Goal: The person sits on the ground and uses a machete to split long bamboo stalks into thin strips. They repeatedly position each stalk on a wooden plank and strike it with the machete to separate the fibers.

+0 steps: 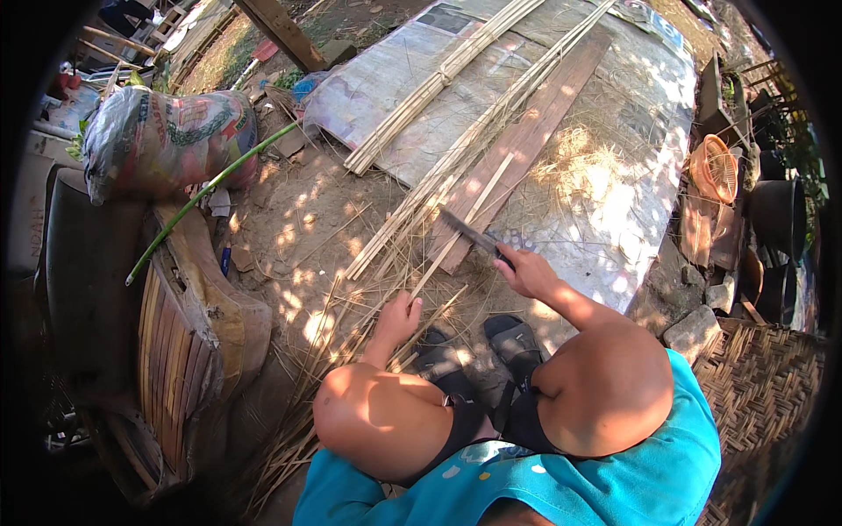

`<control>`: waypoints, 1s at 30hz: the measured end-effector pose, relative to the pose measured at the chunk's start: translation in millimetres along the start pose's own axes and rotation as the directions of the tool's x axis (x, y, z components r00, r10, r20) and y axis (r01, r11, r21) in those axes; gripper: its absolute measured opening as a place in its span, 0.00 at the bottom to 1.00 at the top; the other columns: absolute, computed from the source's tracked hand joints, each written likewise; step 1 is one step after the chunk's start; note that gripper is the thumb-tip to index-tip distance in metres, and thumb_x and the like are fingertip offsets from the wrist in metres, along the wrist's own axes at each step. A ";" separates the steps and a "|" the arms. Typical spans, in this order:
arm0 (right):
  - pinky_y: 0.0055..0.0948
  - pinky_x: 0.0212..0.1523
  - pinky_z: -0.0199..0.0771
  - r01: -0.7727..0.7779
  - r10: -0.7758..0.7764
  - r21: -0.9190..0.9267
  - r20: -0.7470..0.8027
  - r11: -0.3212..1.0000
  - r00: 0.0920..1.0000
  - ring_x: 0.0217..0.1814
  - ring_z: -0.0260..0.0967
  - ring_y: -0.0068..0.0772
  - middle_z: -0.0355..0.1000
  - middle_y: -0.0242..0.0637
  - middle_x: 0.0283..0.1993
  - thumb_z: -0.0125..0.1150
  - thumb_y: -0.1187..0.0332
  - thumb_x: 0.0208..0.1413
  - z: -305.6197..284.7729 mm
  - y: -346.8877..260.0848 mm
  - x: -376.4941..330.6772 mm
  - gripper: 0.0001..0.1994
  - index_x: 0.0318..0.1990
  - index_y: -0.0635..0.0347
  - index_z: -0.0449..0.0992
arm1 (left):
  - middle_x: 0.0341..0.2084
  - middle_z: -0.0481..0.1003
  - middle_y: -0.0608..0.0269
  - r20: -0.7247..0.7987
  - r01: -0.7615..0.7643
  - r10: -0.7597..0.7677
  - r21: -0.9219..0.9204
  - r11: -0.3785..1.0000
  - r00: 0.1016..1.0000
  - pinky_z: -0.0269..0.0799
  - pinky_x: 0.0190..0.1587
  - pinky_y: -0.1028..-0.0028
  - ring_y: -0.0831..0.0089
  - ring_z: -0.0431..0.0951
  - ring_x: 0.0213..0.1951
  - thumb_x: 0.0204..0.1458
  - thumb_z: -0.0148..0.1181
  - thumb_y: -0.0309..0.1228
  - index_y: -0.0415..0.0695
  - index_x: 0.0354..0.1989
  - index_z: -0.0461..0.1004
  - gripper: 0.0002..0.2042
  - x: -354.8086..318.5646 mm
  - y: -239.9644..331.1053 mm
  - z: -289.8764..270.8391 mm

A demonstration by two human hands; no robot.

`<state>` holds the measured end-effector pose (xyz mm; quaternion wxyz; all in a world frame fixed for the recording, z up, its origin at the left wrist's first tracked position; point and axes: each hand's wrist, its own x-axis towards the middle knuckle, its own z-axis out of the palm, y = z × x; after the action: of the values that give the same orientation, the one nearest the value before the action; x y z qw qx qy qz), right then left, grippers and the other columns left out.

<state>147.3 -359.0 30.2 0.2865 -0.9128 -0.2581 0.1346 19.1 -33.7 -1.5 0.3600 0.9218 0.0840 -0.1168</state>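
Observation:
My right hand (526, 270) grips the handle of a dark-bladed knife (467, 231), whose blade lies against a pale bamboo strip (465, 223). My left hand (401, 317) holds the near end of that strip low over the ground. The strip rests across a long brown wooden plank (544, 114). My bare knees and dark sandals (513, 337) sit just below the hands.
Bundles of split bamboo strips (438, 79) lie on a grey mat (614, 175) strewn with shavings. A filled printed sack (167, 140) and a green stalk (206, 197) are at left, a woven panel (763, 386) at right, an orange basket (715, 167) and dark pots beyond.

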 end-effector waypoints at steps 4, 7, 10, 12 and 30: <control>0.58 0.36 0.77 0.191 -0.173 -0.113 0.152 0.975 0.973 0.35 0.78 0.64 0.77 0.56 0.32 0.51 0.49 0.70 9.6 -16.5 6.0 0.20 0.59 0.51 0.72 | 0.26 0.77 0.33 0.084 0.079 -0.108 0.293 0.953 0.991 0.70 0.38 0.39 0.33 0.78 0.32 0.71 0.42 0.43 0.40 0.42 0.68 0.17 -7.5 2.3 -7.6; 0.59 0.34 0.76 -0.312 0.250 -0.120 -0.365 0.942 0.897 0.31 0.77 0.64 0.77 0.54 0.28 0.48 0.51 0.72 -74.8 110.3 39.9 0.18 0.50 0.57 0.73 | 0.27 0.78 0.34 0.167 -0.013 -0.020 0.195 0.981 0.986 0.71 0.38 0.40 0.33 0.78 0.33 0.71 0.41 0.44 0.40 0.42 0.68 0.18 -6.9 3.6 6.0; 0.58 0.34 0.76 -0.363 0.308 -0.102 -0.350 0.926 0.885 0.32 0.77 0.64 0.77 0.55 0.27 0.50 0.54 0.71 -99.1 122.6 52.9 0.17 0.48 0.61 0.73 | 0.25 0.77 0.38 0.212 0.009 0.010 -0.091 0.996 0.977 0.71 0.36 0.47 0.37 0.76 0.30 0.72 0.41 0.43 0.38 0.38 0.70 0.20 -4.3 -25.5 2.0; 0.57 0.35 0.76 -0.126 0.115 -0.026 -0.253 0.992 0.961 0.34 0.77 0.65 0.77 0.57 0.31 0.50 0.52 0.71 -56.5 64.5 37.9 0.18 0.53 0.56 0.73 | 0.25 0.75 0.43 0.279 0.145 -0.068 -0.263 0.954 0.958 0.69 0.36 0.55 0.41 0.73 0.29 0.72 0.43 0.43 0.37 0.33 0.72 0.22 4.7 -19.8 8.4; 0.54 0.39 0.80 0.063 -0.050 -0.092 0.139 0.994 0.989 0.39 0.78 0.63 0.77 0.54 0.38 0.47 0.43 0.70 0.5 -15.0 7.4 0.24 0.64 0.43 0.69 | 0.23 0.70 0.47 0.100 0.039 -0.025 -0.144 0.989 0.995 0.68 0.37 0.58 0.55 0.69 0.28 0.72 0.44 0.45 0.36 0.33 0.69 0.22 0.2 -21.4 -4.6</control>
<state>147.3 -344.2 38.0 0.2276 -0.9065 -0.3090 0.1760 14.8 -14.9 -12.0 0.4282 0.8847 0.0895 -0.1612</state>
